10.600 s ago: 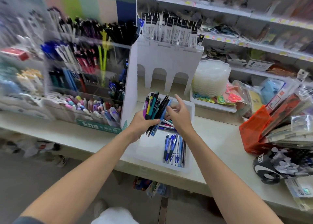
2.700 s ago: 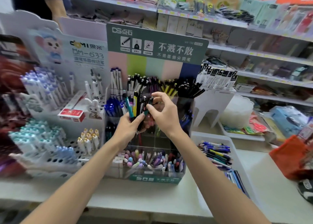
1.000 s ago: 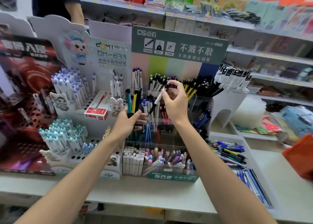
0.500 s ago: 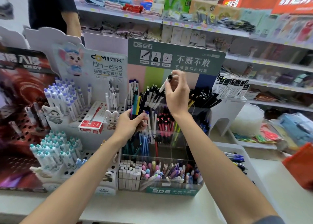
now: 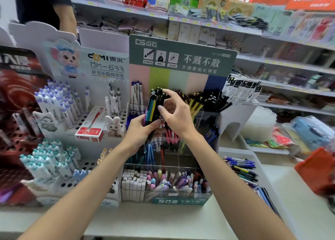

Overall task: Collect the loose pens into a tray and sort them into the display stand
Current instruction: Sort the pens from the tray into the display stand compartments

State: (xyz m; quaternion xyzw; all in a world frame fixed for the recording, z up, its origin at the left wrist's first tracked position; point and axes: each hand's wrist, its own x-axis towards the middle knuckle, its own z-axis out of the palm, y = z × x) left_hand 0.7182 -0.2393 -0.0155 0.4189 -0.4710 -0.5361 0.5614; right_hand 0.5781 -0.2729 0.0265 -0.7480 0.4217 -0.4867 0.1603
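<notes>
bundle (image 5: pixel 152 109): mixed pens (black, teal, yellow), held upright in front of the stand's top rows.
L hand (image 5: pixel 138 130): wrapped round the bundle's lower half, firm grip.
R hand (image 5: pixel 178 118): thumb & index pinch at the bundle's top end; which pen, can't tell.
stand (image 5: pixel 206 123): clear, tiered, green header board. Black & yellow pens in the top row, red & blue lower down, pastel ones at the front.
tray (image 5: pixel 241 151): white, on the counter (image 5: pixel 163 221) just R of the stand; loose pens (image 5: pixel 241 167) lie in it.
rack (image 5: pixel 79 120): white w/ holes, L of the stand; purple- and teal-capped pens upright, red box (image 5: pixel 90 129) on it.
behind: shelves (image 5: pixel 253 32) w/ goods; another person's arm (image 5: pixel 67 16) top L.
</notes>
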